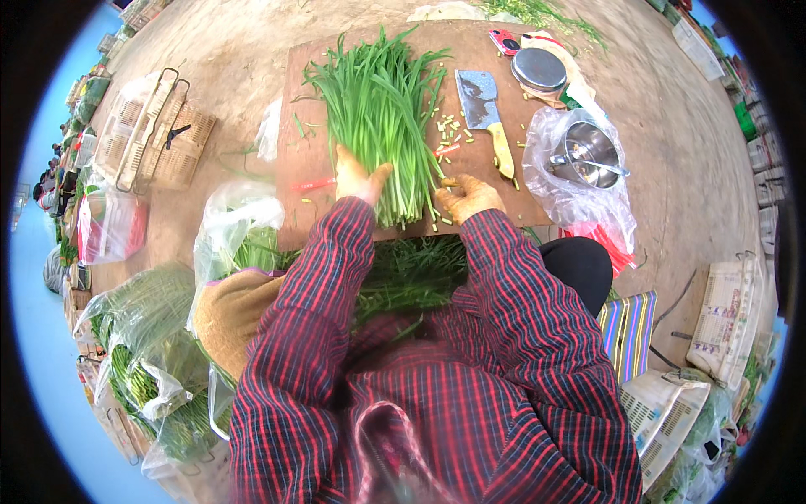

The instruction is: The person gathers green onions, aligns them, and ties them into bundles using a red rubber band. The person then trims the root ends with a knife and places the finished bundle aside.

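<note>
A large bunch of garlic chives (384, 120) lies on a brown wooden board (302, 220), leaves away from me and pale stem ends towards me. My left hand (359, 176) grips its left side near the stems, the thumb on top. Just right of the stem ends, my right hand (471, 198) has its fingers curled; whether a stem is between them I cannot tell. A cleaver (478, 101) with a yellow handle rests farther right on the board. Short cut stem pieces (450, 129) are scattered between it and the bunch. Two red-and-white strips (315, 184) lie by the chives.
A metal cup (589, 154) with a spoon sits in a clear plastic bag at the right. Behind it are a round metal lid (539, 68) and a red phone (504, 41). Bagged greens (141, 378) stand at my left, plastic crates (179, 148) on both sides.
</note>
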Motion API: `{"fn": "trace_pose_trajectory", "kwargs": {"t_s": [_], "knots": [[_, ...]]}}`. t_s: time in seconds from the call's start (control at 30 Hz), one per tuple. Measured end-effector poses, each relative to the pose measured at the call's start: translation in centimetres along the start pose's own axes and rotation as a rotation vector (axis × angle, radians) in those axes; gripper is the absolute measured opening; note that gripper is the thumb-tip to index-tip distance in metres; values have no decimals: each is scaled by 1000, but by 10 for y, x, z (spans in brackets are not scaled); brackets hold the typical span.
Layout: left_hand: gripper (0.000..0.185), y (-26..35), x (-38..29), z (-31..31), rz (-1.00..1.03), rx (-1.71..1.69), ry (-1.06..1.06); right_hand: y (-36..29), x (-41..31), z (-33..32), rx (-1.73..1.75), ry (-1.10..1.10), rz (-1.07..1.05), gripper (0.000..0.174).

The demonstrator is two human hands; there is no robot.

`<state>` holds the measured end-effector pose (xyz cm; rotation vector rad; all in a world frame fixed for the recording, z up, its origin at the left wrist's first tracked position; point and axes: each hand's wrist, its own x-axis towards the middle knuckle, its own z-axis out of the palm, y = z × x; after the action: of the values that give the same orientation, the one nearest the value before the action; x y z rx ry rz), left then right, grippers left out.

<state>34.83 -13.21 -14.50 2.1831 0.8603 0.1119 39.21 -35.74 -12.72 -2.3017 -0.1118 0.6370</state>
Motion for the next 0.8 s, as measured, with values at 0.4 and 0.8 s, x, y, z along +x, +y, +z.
{"fn": "trace_pose_trajectory", "kwargs": {"t_s": [0.4,0.8], "knots": [[122,-13,12,1,-35,-143,-63,-48,3,33,-107,-41,-86,44],[63,-58,10,-32,-275,-872,-183,-41,2,14,-200,83,-153,40]]}}
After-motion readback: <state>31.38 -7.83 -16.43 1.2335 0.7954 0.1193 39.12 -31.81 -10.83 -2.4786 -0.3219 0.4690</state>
